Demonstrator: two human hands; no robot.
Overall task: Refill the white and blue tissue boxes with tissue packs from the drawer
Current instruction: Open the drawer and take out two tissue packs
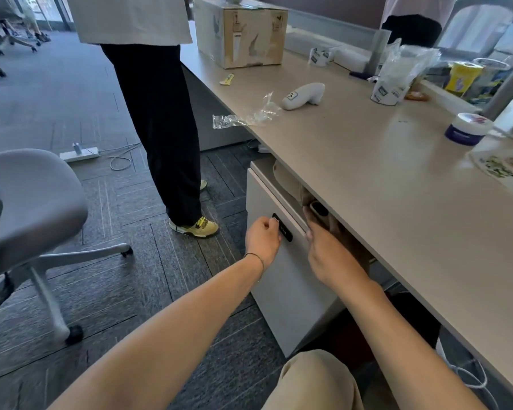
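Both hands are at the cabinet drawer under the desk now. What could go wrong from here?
The right hand has its fingers over the top edge of the drawer, under the desk; they could get pinched. The left hand is at the black lock; if it is locked, pulling may achieve nothing.

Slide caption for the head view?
Left hand at the drawer's black lock, right hand gripping the drawer top edge.

Grey carpet floor [71,93], beige desk [382,179], swivel chair [33,199].
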